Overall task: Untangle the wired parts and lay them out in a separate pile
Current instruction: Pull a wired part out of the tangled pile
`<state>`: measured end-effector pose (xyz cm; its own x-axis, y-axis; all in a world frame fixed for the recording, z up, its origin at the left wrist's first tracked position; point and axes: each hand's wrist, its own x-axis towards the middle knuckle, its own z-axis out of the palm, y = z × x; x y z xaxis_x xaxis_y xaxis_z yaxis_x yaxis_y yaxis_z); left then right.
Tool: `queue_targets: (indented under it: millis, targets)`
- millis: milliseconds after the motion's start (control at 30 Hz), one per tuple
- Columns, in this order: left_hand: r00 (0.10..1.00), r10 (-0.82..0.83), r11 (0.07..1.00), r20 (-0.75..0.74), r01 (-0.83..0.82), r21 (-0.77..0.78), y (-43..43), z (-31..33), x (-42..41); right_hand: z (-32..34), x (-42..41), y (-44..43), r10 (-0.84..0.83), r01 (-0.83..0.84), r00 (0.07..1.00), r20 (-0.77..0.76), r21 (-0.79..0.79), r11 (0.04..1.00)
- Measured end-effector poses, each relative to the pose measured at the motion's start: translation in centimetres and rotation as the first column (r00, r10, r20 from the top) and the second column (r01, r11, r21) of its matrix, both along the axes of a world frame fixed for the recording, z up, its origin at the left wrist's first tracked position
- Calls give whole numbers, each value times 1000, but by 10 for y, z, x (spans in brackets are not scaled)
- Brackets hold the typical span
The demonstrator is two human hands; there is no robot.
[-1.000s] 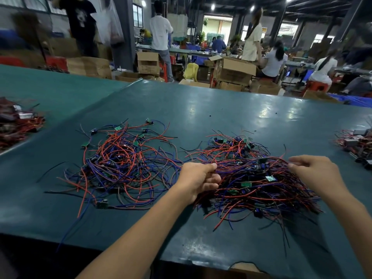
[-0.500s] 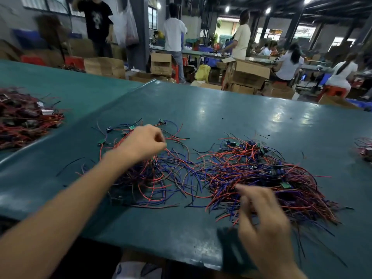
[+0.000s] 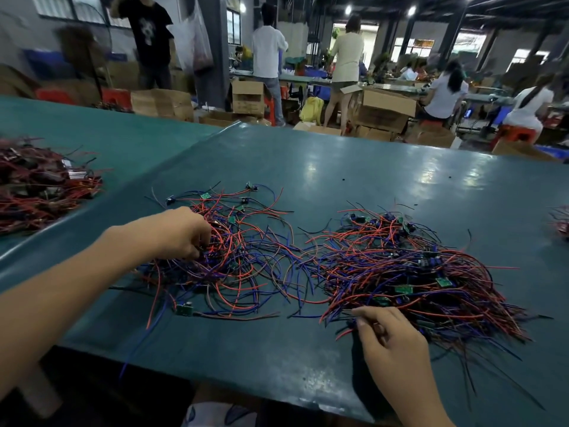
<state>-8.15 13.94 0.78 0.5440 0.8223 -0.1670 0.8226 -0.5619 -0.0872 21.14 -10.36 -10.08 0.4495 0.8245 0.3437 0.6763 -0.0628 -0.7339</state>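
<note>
Two heaps of red, blue and black wired parts with small green boards lie on the teal table [image 3: 338, 180]. The looser left pile [image 3: 240, 263] is spread flat, and the denser tangled pile [image 3: 415, 272] sits to its right. My left hand [image 3: 181, 232] reaches down into the left pile's near-left side, its curled fingertips pinching wires there. At the near edge of the tangled pile, my right hand [image 3: 391, 337] pinches wires between thumb and fingers. A few strands link the two piles in the middle.
Another heap of red wired parts [image 3: 40, 186] lies on the adjoining table at the left, past a raised seam. A further small heap [image 3: 562, 220] shows at the right edge. Cardboard boxes [image 3: 385, 109] and several people stand beyond the far edge.
My left hand has swung from the tangled pile over to the left pile and lowered into it. My right hand has come round to the tangled pile's near edge and taken wires.
</note>
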Motion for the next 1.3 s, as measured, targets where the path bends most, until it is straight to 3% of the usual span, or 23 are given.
queue_targets:
  millis: [133, 400, 500, 633, 700, 767, 833, 900, 967, 1067, 1133, 1200, 1300]
  targets:
    - [999, -36, 982, -16, 38, 186, -1, 2, 6, 4, 6, -1, 21, -25, 986, -166, -24, 999]
    - [990, -58, 875, 125, -10, 484, -13, 24, 23, 4, 8, -1, 19, -22, 974, -226, -10, 1000]
    - [941, -226, 807, 251, 36, 589, -23, 37, 28, 2, 8, 0, 11, -13, 976, -217, -10, 1000]
    - [741, -532, 689, 410, 96, 719, -38, 51, 41, 9, 5, 7, -24, 20, 978, -206, -22, 1000]
    - [577, -525, 772, 625, 14, 635, -41, 51, 55, 23, 0, 16, -7, 21, 989, -147, 92, 996]
    - [375, -331, 921, 866, -72, 383, -40, 48, 72, 40, -7, 28, 44, -21, 994, -97, 222, 975]
    - [105, 33, 999, 994, 37, -37, -38, 40, 91, 55, -13, 43, 127, -83, 982, -141, 278, 957]
    - [-109, 385, 901, 916, 260, -348, -40, 26, 113, 66, -16, 59, 215, -134, 938, -273, 289, 948]
    - [-196, 629, 742, 753, 443, -504, -46, 8, 130, 68, -17, 70, 284, -211, 887, -365, 227, 951]
    - [-227, 869, 466, 439, 671, -576, -55, -21, 140, 55, -18, 80, 306, -306, 849, -432, 71, 949]
    - [-223, 949, 310, 222, 788, -533, -59, -38, 143, 43, -19, 82, 279, -286, 823, -495, 62, 956]
    - [-205, 977, 211, 64, 857, -469, -64, -52, 144, 34, -19, 83, 242, -224, 793, -559, 102, 969]
    - [-170, 985, 151, -5, 886, -439, -69, -65, 145, 27, -16, 85, 215, -159, 757, -617, 146, 977]
